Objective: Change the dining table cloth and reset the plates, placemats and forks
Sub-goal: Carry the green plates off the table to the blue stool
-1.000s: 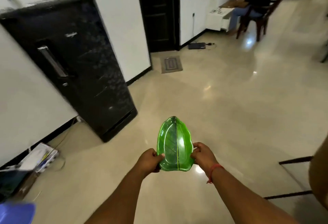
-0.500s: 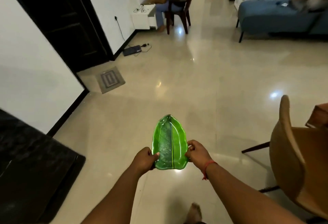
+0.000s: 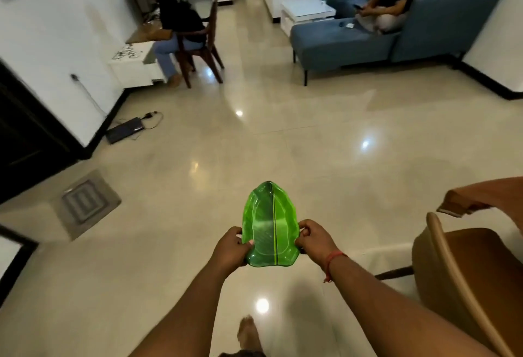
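Observation:
A green leaf-shaped plate [image 3: 268,223] is carried in front of me over the shiny floor, its pointed tip facing away. My left hand [image 3: 230,252] grips its left rim, thumb on top. My right hand [image 3: 312,239], with a red thread on the wrist, grips the right rim. At the right edge a corner of the dining table with a brown cloth [image 3: 486,195] shows. A tan chair [image 3: 464,280] stands beside it.
A person sits on a wooden chair [image 3: 203,45] at the far left wall. Another person sits on a blue sofa [image 3: 368,34] at the back right. A floor mat [image 3: 85,201] and a laptop with cables [image 3: 124,130] lie on the left. My bare foot [image 3: 247,331] shows below.
The view has swung to the right: the black fridge and dark door have slid out on the left, the sofa, tan chair and table corner have come in. Both hands still hold the plate.

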The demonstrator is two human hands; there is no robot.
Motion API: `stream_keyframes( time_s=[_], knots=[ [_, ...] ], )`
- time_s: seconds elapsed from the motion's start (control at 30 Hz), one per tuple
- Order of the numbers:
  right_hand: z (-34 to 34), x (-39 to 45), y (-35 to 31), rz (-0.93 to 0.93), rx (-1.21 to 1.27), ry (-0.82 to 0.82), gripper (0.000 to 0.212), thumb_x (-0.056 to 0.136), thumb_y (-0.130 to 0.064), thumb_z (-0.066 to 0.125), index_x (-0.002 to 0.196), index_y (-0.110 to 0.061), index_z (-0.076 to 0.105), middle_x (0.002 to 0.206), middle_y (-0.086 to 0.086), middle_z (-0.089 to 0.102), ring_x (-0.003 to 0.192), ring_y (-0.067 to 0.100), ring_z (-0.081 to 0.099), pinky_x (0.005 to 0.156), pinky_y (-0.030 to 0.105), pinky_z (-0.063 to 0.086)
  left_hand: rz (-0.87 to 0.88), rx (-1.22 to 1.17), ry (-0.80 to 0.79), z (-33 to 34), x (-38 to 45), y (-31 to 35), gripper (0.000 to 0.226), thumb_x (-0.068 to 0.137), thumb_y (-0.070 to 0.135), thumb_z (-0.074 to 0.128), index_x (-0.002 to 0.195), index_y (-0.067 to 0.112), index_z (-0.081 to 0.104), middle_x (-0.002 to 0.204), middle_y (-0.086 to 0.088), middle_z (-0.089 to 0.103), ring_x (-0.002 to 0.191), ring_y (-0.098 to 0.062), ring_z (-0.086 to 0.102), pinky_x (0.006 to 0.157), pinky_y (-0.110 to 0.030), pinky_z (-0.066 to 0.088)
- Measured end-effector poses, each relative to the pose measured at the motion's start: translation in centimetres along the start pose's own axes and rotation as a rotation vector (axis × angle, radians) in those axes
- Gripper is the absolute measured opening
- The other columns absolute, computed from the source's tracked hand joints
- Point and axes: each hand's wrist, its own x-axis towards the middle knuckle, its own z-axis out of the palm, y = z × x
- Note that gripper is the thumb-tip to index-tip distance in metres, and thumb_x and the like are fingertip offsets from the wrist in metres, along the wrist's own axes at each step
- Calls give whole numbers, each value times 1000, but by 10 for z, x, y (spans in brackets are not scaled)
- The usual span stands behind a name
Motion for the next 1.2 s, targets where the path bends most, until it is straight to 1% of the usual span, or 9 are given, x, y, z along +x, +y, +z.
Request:
stream_keyframes(
  time_s=[0.13, 0.27, 0.43, 0.57, 0.77, 0.87, 0.97, 1.1, 1.2],
  knots=[
    [-27, 64, -33, 40, 76, 150, 31, 75, 14, 56, 94, -10, 63, 51, -10, 46, 60, 17, 50, 76, 53, 56, 7, -5, -154, 3, 89, 72, 21, 94, 7, 63, 111, 12, 53, 106, -23, 63, 95, -34, 66, 72, -50, 61],
    [-61, 130, -71, 40, 192, 293, 36, 75, 14, 56, 98, -12, 63, 58, -7, 48, 64, 18, 53, 76, 53, 57, 32, 43, -222, 16, 178, 155, 19, 91, 0, 61, 104, 9, 50, 112, -15, 61, 95, -30, 65, 61, -44, 61],
    [-113, 186, -75, 106, 264, 407, 34, 77, 13, 58, 98, -13, 61, 64, 0, 49, 64, 18, 54, 69, 45, 58, 15, 144, -360, 68, 258, 211, 17, 91, -1, 61, 101, 8, 51, 113, -15, 63, 94, -28, 66, 57, -38, 59],
    [-181, 249, -78, 141, 392, 471, 32, 80, 18, 53, 99, -7, 58, 65, 2, 44, 61, 15, 51, 58, 31, 53, 43, 180, -417, 130, 322, 265, 16, 91, 1, 62, 102, 7, 52, 114, -16, 64, 99, -32, 67, 62, -44, 62],
    [-300, 329, -90, 144, 479, 517, 33, 78, 18, 54, 93, -11, 56, 69, 2, 48, 68, 18, 55, 70, 42, 56, 78, 197, -485, 233, 390, 362, 17, 92, 0, 60, 105, 5, 50, 110, -15, 65, 97, -30, 68, 63, -44, 62],
    [-368, 354, -88, 168, 490, 593, 33, 78, 18, 53, 96, -10, 56, 74, 5, 49, 72, 20, 56, 67, 39, 56, 71, 232, -535, 296, 416, 407, 17, 92, 0, 60, 106, 5, 50, 110, -14, 65, 98, -29, 67, 64, -44, 62],
    [-424, 373, -81, 175, 558, 637, 31, 79, 19, 52, 94, -9, 54, 75, 8, 51, 72, 23, 58, 71, 45, 57, 100, 285, -622, 356, 446, 450, 17, 92, 0, 59, 105, 7, 51, 111, -13, 65, 99, -30, 68, 63, -42, 61],
    [-509, 403, -62, 194, 619, 795, 26, 82, 12, 60, 93, -10, 52, 87, 15, 51, 82, 28, 58, 76, 53, 57, 174, 386, -767, 459, 488, 513, 17, 93, 0, 58, 106, 7, 51, 112, -12, 65, 96, -28, 67, 54, -32, 56],
    [-563, 409, -37, 278, 622, 991, 22, 79, 2, 67, 89, -13, 54, 81, 8, 57, 78, 26, 61, 77, 57, 58, 200, 484, -922, 546, 506, 546, 17, 93, -2, 58, 106, 7, 50, 112, -13, 65, 96, -27, 67, 56, -34, 58]
  ],
)
